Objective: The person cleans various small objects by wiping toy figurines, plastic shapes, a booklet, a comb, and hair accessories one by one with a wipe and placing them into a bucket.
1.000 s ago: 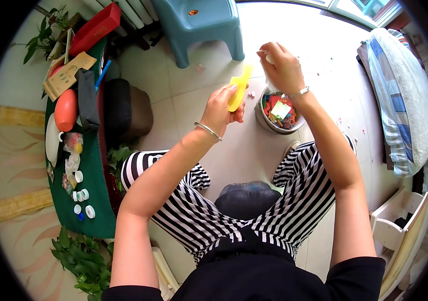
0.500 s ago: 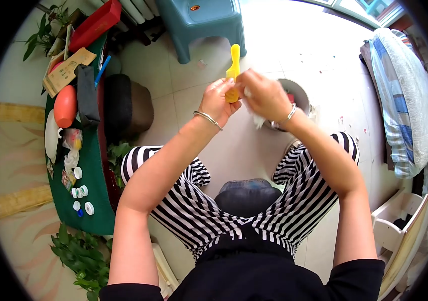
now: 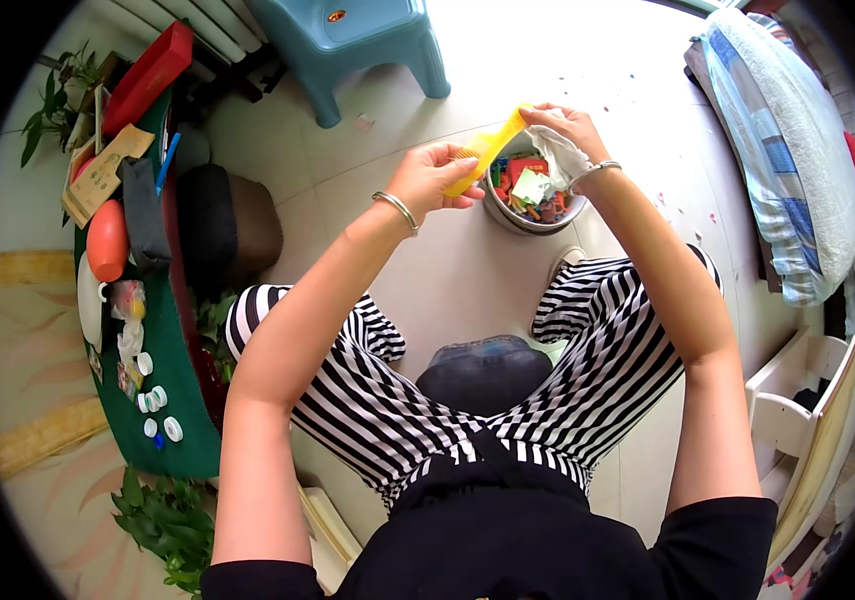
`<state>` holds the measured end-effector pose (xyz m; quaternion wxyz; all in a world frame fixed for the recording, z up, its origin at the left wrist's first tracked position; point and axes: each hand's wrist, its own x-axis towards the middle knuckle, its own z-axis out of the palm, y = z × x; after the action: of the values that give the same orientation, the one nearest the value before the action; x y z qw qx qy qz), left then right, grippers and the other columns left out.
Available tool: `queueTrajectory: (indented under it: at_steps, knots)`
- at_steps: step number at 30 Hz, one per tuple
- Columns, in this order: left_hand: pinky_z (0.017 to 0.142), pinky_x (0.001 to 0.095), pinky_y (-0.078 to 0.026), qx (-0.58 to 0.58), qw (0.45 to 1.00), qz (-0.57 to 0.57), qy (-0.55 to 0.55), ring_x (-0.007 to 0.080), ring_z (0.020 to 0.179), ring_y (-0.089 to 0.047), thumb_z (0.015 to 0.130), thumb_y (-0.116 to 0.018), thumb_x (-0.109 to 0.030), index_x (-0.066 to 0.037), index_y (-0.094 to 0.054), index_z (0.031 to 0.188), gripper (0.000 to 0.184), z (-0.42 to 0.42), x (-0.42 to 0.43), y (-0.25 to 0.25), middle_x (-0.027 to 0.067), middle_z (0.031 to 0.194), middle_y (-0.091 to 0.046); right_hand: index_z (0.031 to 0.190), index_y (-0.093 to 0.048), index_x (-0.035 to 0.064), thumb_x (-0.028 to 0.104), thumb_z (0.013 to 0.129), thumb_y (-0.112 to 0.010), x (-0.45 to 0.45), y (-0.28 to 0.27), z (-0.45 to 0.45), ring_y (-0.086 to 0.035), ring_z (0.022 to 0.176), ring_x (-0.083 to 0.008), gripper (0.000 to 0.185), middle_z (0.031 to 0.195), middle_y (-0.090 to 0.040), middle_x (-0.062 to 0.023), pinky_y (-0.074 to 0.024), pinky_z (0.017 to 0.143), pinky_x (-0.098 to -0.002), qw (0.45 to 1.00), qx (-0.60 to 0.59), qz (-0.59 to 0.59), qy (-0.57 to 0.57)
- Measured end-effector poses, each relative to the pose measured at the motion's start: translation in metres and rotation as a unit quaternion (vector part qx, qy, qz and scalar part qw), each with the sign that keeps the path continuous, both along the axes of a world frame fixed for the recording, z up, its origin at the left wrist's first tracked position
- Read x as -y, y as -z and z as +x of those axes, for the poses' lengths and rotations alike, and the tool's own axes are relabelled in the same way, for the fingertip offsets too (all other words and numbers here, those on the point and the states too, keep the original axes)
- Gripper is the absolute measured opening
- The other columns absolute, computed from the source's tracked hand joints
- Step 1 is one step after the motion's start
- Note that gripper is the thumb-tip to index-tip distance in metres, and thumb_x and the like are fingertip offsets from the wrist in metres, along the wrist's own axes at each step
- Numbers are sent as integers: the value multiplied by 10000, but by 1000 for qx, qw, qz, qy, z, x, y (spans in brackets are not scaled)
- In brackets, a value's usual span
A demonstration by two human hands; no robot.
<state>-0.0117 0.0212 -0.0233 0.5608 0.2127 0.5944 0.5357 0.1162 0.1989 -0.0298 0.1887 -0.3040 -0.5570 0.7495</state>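
A yellow comb (image 3: pixel 492 148) is held up in front of me, slanting to the upper right. My left hand (image 3: pixel 432 180) grips its lower, toothed end between thumb and fingers. At the upper end, the handle is pinched by my right hand (image 3: pixel 569 130), which also has a white cloth or tissue (image 3: pixel 559 155) hanging from it. Just below and behind the cloth stands a round bin (image 3: pixel 532 225) with colourful papers and scraps inside, a pale green paper (image 3: pixel 529 186) on top.
A blue-grey plastic stool (image 3: pixel 357 45) stands ahead. At left, a green-topped table (image 3: pixel 187 440) bears bottle caps, an orange bottle (image 3: pixel 107 240) and boxes. A dark stool (image 3: pixel 247 225) stands beside it. Plastic-wrapped bedding (image 3: pixel 787 160) and a white shelf (image 3: pixel 787 420) are at right.
The comb has tilted from upright to slanting right. My right hand has moved from the toothed end to the handle, with the cloth. The view has shifted, and the bin's contents show again.
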Motion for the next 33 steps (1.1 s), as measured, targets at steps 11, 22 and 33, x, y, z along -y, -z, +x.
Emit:
queueTrajectory:
  at_steps: [11, 22, 33]
  knots:
    - [726, 287, -549, 112, 980, -108, -126, 223, 836, -614, 829, -507, 57, 28, -487, 1061, 234, 21, -91, 112, 167, 997, -585, 791, -637, 8, 106, 726, -698, -56, 124, 53, -582, 606, -158, 133, 717, -622, -71, -455, 537, -280, 972, 137, -95, 167]
    - [670, 315, -568, 57, 975, -174, -130, 270, 812, -629, 807, -515, 63, 70, -378, 1221, 437, 48, -104, 191, 217, 1090, -514, 859, -614, -21, 86, 770, -656, -69, 254, 91, -562, 571, -135, 145, 711, -615, -70, -438, 519, -270, 936, 284, 34, 207]
    - [661, 298, -551, 74, 973, -118, -185, 193, 779, -617, 819, -574, -37, 6, -488, 1083, 280, -20, -39, 166, 114, 968, -592, 840, -630, -23, 158, 759, -667, 0, 193, -29, -555, 617, -112, 202, 715, -630, -69, -438, 564, -257, 984, 129, 84, 87]
